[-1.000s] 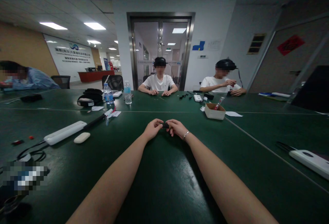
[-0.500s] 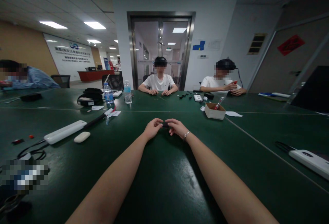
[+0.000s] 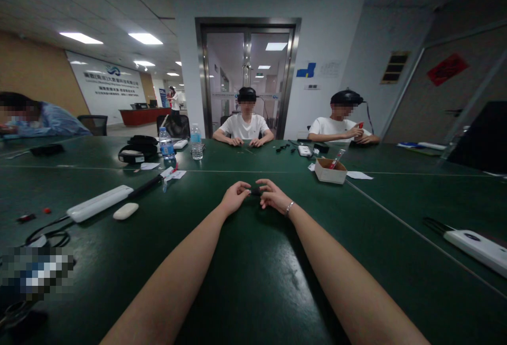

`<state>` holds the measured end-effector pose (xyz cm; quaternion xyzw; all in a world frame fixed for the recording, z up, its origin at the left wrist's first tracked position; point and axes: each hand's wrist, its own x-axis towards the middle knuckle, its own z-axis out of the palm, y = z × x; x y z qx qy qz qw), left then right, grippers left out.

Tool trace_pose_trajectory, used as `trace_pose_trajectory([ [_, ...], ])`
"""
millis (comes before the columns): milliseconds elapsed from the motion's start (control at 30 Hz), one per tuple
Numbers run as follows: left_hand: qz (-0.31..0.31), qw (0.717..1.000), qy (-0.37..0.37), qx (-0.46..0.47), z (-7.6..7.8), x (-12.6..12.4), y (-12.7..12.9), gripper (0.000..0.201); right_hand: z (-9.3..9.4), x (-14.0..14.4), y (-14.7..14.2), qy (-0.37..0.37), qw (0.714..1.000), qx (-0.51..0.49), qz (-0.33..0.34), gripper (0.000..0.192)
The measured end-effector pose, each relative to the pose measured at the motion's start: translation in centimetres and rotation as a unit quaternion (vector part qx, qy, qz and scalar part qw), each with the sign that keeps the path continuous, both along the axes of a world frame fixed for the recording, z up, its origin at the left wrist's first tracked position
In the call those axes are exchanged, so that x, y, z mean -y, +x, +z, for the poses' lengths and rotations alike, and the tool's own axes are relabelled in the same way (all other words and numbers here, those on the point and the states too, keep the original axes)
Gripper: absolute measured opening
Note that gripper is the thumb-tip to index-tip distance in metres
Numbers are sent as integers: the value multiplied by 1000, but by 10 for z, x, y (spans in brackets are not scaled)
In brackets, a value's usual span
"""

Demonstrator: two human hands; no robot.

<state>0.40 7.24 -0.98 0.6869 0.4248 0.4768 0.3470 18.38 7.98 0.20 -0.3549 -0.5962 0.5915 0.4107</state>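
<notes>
Dark piece (image 3: 255, 191): between our hands, short of the surface's (image 3: 245, 281) far edge.
Left hand (image 3: 236, 196): fingertips drawn in at its left end, perhaps steadying it; clamped or not, we cannot tell.
Right hand (image 3: 274, 197): forefinger and thumb apart, presumably giving it room.
Box (image 3: 330, 175): nearer the far edge, rightward.

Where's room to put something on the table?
Try between the left arm and right arm, or between the right arm and the white device far right. There's also room between the left hand and the oval case. Crowded: left, around the white bar; back, by the bottles; and between left hand and right hand, with a dark piece.
</notes>
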Motion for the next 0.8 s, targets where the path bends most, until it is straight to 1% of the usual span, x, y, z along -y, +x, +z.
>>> trace_pose_trajectory([
  [33, -2, 1000, 0, 3, 0, 0, 0, 21, 0, 0, 0, -4, 1000, -3, -4, 43],
  [67, -5, 1000, 0, 6, 0, 0, 0, 21, -1, 0, 0, -12, 1000, 1, -11, 39],
  [133, -10, 1000, 1, 12, -1, 0, 0, 21, -3, -4, -3, -28, 999, 17, -29, 23],
  [167, -12, 1000, 2, 13, -1, -1, 0, 20, -5, -6, -4, -35, 999, 25, -34, 19],
  [267, -11, 1000, 1, 11, -1, 0, 1, 20, -8, -11, -6, -41, 998, 33, -28, 24],
  [367, -7, 1000, -6, 10, 2, 2, 1, 20, -7, -7, -3, -17, 999, 34, -14, 14],
  [400, -5, 1000, -8, 10, 3, 3, 2, 19, -6, -5, -1, -3, 999, 33, -10, 20],
  [500, -2, 1000, -9, 7, 5, 4, 2, 19, -3, -1, 2, 31, 999, 23, -8, 55],
  [533, -3, 1000, -9, 7, 5, 4, 2, 20, -3, 0, 2, 32, 999, 24, -11, 61],
  [567, -5, 1000, -8, 8, 5, 4, 2, 20, -3, -1, 1, 27, 999, 30, -15, 60],
  [600, -7, 1000, -9, 11, 4, 3, 2, 20, -4, -2, 0, 18, 999, 38, -19, 55],
  [700, -9, 1000, -5, 13, 1, 1, 2, 20, -7, -7, -2, -4, 998, 68, -15, 25],
  [733, -9, 1000, -3, 9, 0, 1, 2, 20, -7, -7, -2, 2, 997, 71, -7, 21],
  [767, -9, 1000, -1, 4, 0, 0, 2, 20, -8, -7, -2, 13, 998, 69, 2, 21],
  [800, -9, 1000, 0, 0, -1, 0, 1, 20, -8, -7, -1, 26, 998, 63, 12, 27],
])
